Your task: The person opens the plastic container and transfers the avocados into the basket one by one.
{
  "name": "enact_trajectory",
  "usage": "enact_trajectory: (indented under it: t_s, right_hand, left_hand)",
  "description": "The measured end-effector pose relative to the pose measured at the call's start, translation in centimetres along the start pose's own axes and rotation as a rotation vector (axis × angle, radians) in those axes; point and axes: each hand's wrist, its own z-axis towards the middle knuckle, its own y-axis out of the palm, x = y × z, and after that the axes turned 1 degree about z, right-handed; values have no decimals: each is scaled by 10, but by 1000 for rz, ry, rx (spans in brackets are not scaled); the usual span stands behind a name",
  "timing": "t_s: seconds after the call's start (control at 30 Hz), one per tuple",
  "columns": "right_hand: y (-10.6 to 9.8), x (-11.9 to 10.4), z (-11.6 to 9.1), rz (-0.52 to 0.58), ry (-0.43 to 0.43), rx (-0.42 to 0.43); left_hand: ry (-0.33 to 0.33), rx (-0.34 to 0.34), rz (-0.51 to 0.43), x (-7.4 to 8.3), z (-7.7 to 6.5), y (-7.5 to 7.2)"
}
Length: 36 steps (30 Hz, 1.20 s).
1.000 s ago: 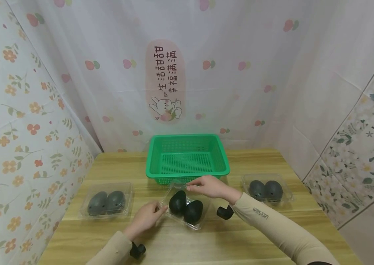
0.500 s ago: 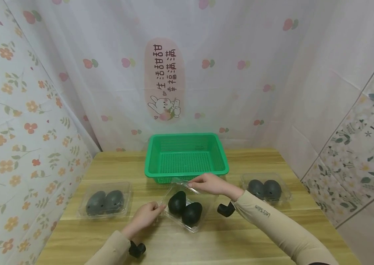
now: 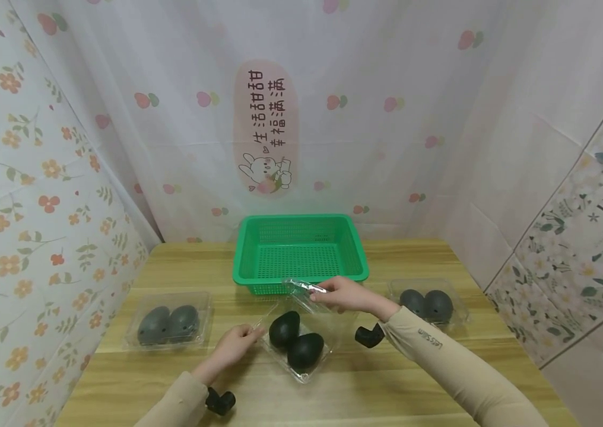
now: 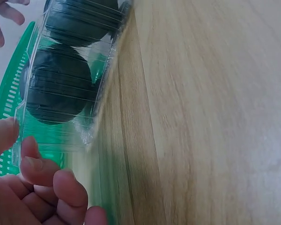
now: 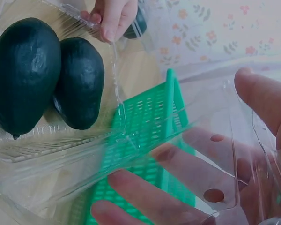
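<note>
In the head view, a hinged clear plastic box [image 3: 302, 375] stands over the table with its lid [image 3: 299, 287] swung up. Two dark green avocados [image 3: 284, 330] lie side by side in its base, glossy and pear-shaped in the right wrist view. My left hand [image 3: 236, 346] pinches the left rim of the base between thumb and fingers, as the left wrist view shows close up. On the far side, my right hand [image 3: 348, 295] holds the raised lid, thumb on one face and fingers [image 5: 150, 194] seen through the clear plastic.
Behind the box stands a green perforated basket [image 3: 301, 280] with nothing in it. Closed clear boxes [image 3: 202, 301], each with two dark fruits, sit at the left and at the right [image 3: 429, 284]. Printed curtains [image 3: 397, 154] hang around the wooden table [image 3: 387, 385].
My right hand has lifted the lid's edge a little higher and to the right, opening it wider. The box base has turned slightly and come a bit nearer; my left hand stays at its rim.
</note>
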Motion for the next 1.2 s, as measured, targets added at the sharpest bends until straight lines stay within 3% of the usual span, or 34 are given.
enact_trajectory:
  t_s: [0.3, 0.63, 0.97, 1.2]
  right_hand:
    - [-3, 5, -9, 77, 39, 47]
    - [-4, 18, -15, 208, 37, 34]
    - [0, 26, -22, 268, 26, 75]
    - [5, 32, -26, 319, 25, 107]
  left_hand:
    - [-35, 43, -52, 3, 0, 1]
    - [-67, 94, -98, -2, 7, 1]
    - [-105, 84, -234, -2, 17, 2]
    - [-115, 113, -224, -2, 21, 3]
